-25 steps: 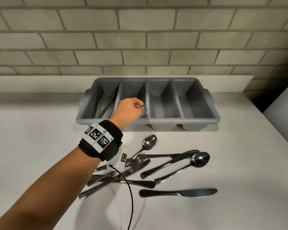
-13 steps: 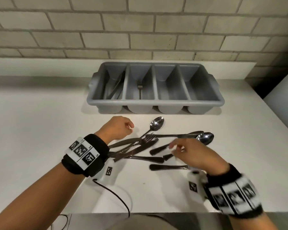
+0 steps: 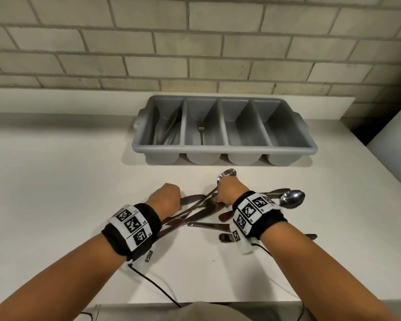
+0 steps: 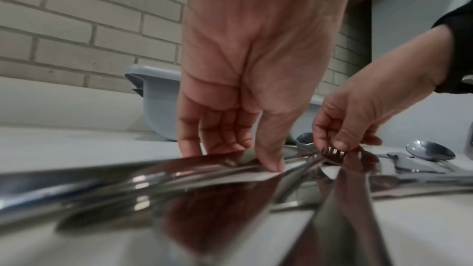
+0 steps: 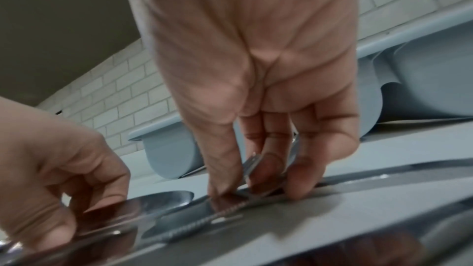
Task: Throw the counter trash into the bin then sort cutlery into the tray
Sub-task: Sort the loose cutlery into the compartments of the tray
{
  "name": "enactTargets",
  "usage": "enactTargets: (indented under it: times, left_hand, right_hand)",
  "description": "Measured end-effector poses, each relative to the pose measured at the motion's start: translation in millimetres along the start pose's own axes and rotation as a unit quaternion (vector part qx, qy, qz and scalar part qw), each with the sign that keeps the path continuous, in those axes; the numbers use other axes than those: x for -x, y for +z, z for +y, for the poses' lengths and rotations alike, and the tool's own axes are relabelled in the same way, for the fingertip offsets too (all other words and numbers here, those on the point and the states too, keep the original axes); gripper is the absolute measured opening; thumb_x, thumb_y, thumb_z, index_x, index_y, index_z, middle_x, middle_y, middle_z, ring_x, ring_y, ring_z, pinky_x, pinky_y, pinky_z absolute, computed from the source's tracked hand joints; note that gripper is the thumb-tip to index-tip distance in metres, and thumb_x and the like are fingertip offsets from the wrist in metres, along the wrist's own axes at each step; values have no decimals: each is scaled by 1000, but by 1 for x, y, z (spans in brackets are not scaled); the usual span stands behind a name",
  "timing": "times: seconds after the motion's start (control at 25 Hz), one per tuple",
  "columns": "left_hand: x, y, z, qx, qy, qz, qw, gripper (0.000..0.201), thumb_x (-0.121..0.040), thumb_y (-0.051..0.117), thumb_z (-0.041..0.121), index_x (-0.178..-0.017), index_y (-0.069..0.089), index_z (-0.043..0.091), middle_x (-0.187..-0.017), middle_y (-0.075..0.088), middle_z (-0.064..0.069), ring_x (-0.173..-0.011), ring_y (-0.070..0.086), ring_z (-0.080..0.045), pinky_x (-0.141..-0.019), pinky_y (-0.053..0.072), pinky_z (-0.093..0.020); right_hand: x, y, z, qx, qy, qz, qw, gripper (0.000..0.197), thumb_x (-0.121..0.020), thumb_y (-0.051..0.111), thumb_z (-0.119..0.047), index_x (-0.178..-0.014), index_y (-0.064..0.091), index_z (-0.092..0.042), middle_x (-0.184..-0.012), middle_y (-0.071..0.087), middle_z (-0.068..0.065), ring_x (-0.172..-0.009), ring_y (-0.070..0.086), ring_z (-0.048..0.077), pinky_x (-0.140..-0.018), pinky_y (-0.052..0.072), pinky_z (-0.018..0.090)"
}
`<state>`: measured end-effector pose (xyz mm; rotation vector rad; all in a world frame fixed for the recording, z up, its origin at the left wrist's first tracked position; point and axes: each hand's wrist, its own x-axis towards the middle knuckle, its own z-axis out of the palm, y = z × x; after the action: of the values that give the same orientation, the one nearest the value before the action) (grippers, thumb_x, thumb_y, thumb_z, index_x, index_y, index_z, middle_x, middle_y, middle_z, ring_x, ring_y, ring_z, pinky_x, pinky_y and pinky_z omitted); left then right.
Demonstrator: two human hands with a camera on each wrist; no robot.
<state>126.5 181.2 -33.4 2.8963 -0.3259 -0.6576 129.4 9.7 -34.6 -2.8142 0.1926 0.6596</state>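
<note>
Right hand (image 3: 228, 189) pinching a fork's (image 4: 330, 154) prongs, left hand (image 3: 167, 196) pinching a knife (image 3: 192, 198): lift either carelessly and the tangled pile (image 3: 202, 216) could drag along, scattering pieces across the surface (image 3: 56, 181).

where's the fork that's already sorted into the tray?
In the head view the fork lies alone in the second compartment from the left of the grey tray, tines toward the brick wall, next to the leftmost compartment, which holds other cutlery.

No readable text or number; the wrist bands (image 3: 132, 225) carry only black-and-white square code marks.
</note>
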Motion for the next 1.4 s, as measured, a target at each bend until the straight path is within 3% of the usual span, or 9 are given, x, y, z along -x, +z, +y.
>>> enactTargets:
  times: [0.36, 0.48, 0.56, 0.76, 0.88, 1.08, 1.2, 1.28, 1.4]
  left_hand:
    - [-6, -21, -18, 102, 78, 9, 992, 27, -98, 40, 21, -118, 54, 10, -102, 60, -13, -96, 56, -28, -76, 36, -26]
    - [-6, -33, -22, 162, 85, 42, 982, 36, -98, 40, 17, -132, 51, 17, -119, 61, -10, -113, 55, -28, -90, 37, -26]
    - [-6, -40, -23, 145, 77, 48, 985, 37, -95, 40, 11, -130, 52, 12, -122, 61, -10, -116, 55, -29, -95, 42, -31]
    - [3, -70, -6, 249, 135, 70, 957, 32, -97, 40, 14, -125, 56, 14, -83, 62, 4, -63, 48, -10, -57, 38, -20]
    - [1, -95, 22, 212, 181, 129, 952, 39, -98, 37, 19, -134, 50, 26, -73, 54, 8, -65, 47, -9, -56, 36, -18]
    - [-35, -131, 95, 358, 135, 24, 924, 42, -92, 33, -4, -129, 47, 9, -98, 58, -5, -62, 45, -8, -51, 39, -21]
    - [-63, -140, 140, 332, 71, 24, 940, 21, -94, 38, 0, -105, 56, -1, -73, 55, -6, -55, 52, -15, -44, 44, -22]
    - [-80, -146, 164, 246, 52, 7, 968, 30, -94, 42, 1, -117, 58, -9, -80, 64, -17, -69, 63, -28, -57, 54, -24]
    - [-95, -146, 189, 64, 39, 7, 997, 35, -94, 37, 0, -118, 62, -8, -125, 63, -23, -118, 58, -34, -97, 45, -31]
  right_hand:
    - [11, -25, 19, -124, 25, 111, 986, 28, -91, 45, -9, -113, 60, -1, -119, 62, 18, -113, 58, 32, -95, 47, 36]
    - [20, -33, 28, -362, 34, 168, 916, 11, -90, 47, -7, -86, 58, -9, -102, 65, 19, -90, 68, 32, -78, 57, 39]
    - [28, -38, 30, -503, 26, 172, 847, 23, -93, 45, -6, -73, 49, -17, -91, 61, 13, -64, 68, 22, -58, 58, 25]
    - [49, -60, 37, -606, -32, 307, 733, 31, -95, 41, -4, -72, 43, -25, -86, 55, 8, -71, 63, 22, -55, 59, 26]
    - [50, -75, 51, -633, -63, 352, 686, 35, -94, 41, 2, -75, 42, -26, -86, 53, 6, -68, 62, 18, -54, 60, 25]
    - [44, -105, 79, -643, -80, 384, 658, 35, -90, 46, 8, -78, 45, -25, -86, 55, 3, -72, 62, 19, -51, 59, 22]
    - [43, -121, 100, -628, -82, 401, 662, 34, -89, 50, 6, -78, 48, -25, -85, 57, 1, -68, 63, 12, -46, 56, 16]
    - [39, -130, 114, -636, -90, 395, 657, 32, -89, 50, 7, -78, 49, -23, -82, 57, -1, -63, 64, 9, -45, 55, 15]
    - [26, -138, 132, -646, -93, 382, 654, 24, -88, 51, 8, -84, 52, -16, -79, 58, -2, -67, 62, 15, -49, 58, 19]
